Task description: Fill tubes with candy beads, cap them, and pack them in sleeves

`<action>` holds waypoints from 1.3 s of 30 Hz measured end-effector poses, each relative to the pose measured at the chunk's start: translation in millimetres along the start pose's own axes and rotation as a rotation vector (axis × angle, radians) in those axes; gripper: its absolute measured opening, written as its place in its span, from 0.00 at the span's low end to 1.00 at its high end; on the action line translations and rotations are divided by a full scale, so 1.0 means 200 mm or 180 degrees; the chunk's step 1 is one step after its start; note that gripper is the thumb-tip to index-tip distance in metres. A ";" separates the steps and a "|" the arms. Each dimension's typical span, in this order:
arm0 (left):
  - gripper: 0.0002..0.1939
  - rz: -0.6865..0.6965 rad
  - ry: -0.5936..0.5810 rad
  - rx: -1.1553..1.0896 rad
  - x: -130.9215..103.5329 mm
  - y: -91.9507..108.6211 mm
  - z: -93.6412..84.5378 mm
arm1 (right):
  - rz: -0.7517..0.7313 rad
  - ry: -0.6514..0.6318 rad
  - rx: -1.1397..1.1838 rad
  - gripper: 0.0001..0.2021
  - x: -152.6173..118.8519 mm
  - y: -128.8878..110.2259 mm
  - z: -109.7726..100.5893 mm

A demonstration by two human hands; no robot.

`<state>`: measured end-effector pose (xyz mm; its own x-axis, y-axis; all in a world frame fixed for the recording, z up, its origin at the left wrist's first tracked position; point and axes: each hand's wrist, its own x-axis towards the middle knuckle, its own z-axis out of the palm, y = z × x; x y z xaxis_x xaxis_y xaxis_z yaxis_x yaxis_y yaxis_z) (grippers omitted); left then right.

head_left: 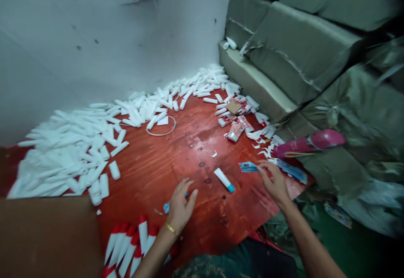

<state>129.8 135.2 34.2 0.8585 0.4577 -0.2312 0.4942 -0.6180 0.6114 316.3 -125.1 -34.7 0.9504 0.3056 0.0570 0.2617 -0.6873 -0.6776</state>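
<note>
Tube of smooth white plastic with a blue cap [224, 180] lies on a worn, glossy red wooden table [151, 160]. Left of the tube, the left hand [180, 206] is loosely open; to its right, the right hand's [274, 180] curled fingertips meet a flat blue-printed piece [248, 167], grip unclear. Beyond the tube, slim matte-white tubes [72, 152] heap along the wall [94, 55].

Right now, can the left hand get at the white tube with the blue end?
Probably yes: the tube lies uncovered to the right of the left hand, with just red tabletop visible between them.
</note>
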 end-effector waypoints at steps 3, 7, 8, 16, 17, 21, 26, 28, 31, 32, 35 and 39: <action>0.21 0.0195 -0.0229 -0.0145 0.07 0.19 -0.06 | -0.0981 -0.0859 0.0619 0.10 -0.01 -0.27 0.05; 0.15 0.0035 -0.0669 -0.0195 0.10 0.27 -0.11 | -0.2015 -0.1536 0.1041 0.08 0.01 -0.54 0.11; 0.14 -0.0089 -0.0628 -0.0384 0.10 0.25 -0.11 | -0.2082 -0.1515 0.1068 0.08 0.00 -0.58 0.14; 0.23 -0.1007 0.0554 -0.2108 0.00 0.03 -0.06 | 0.0341 -0.1788 0.2394 0.24 -0.22 -0.78 0.41; 0.24 -0.1041 0.0644 -0.2195 -0.01 0.02 -0.06 | 0.0514 -0.1987 0.2616 0.24 -0.25 -0.82 0.44; 0.24 -0.1064 0.0900 -0.2397 -0.05 0.03 -0.07 | 0.0696 -0.2045 0.2849 0.22 -0.30 -0.95 0.47; 0.26 -0.1183 0.0873 -0.3072 -0.08 0.04 -0.12 | 0.0549 -0.1898 0.2700 0.20 -0.28 -1.00 0.47; 0.26 -0.1252 0.0798 -0.3388 -0.08 0.04 -0.13 | 0.0396 -0.1830 0.2539 0.19 -0.29 -1.00 0.48; 0.25 -0.1496 0.0746 -0.3685 -0.09 0.03 -0.15 | 0.0068 -0.1639 0.2170 0.19 -0.32 -0.99 0.51; 0.25 -0.1596 0.0734 -0.3773 -0.09 0.03 -0.16 | -0.0031 -0.1584 0.2063 0.19 -0.32 -0.99 0.52; 0.26 -0.1864 0.0727 -0.4033 -0.09 0.04 -0.16 | -0.0155 -0.1451 0.1815 0.20 -0.34 -0.97 0.55; 0.29 -0.2083 0.0943 -0.4310 -0.11 0.06 -0.13 | -0.0200 -0.1528 0.1384 0.25 -0.34 -0.93 0.54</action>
<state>113.2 134.1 65.3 0.4084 0.6177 -0.6720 0.1300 0.6894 0.7127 184.9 53.0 9.3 0.7283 0.6664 -0.1595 0.1268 -0.3598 -0.9244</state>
